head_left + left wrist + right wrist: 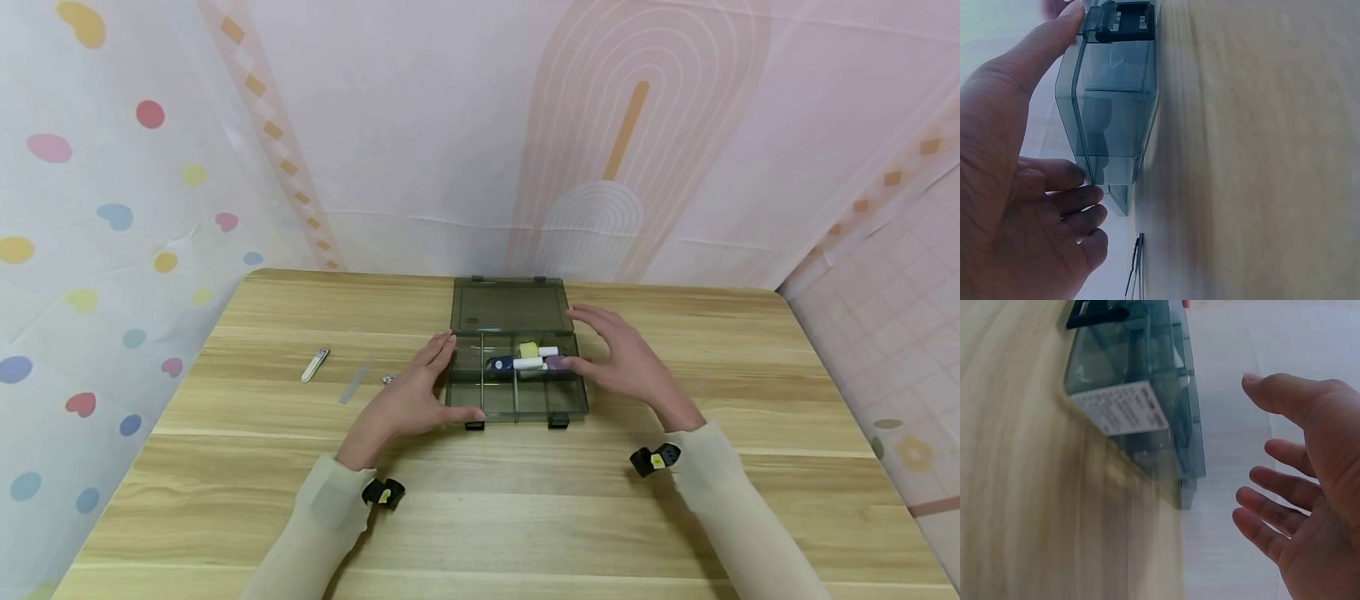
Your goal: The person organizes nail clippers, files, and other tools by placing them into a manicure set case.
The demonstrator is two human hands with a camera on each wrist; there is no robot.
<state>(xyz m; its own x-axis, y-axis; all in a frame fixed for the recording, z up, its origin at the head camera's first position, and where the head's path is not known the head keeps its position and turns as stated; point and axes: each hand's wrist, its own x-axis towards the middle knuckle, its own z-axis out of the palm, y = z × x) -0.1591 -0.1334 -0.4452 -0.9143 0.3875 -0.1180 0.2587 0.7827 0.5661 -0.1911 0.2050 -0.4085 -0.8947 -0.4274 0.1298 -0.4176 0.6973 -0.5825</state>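
A translucent grey compartment box stands on the table, its lid laid back. Several small bottles with white caps, seemingly nail polish, lie in the rear compartments: a dark blue bottle, a yellow one and a purple one. My left hand spans the box's left side, thumb on the front edge by a black latch and fingertips at the rear corner. Over the right side hovers my right hand, fingers spread and apart from the box in the right wrist view, holding nothing.
Left of the box lie a nail clipper, a flat, thin strip like a nail file and a small metal item partly behind my left hand. A printed cloth hangs behind the wooden table.
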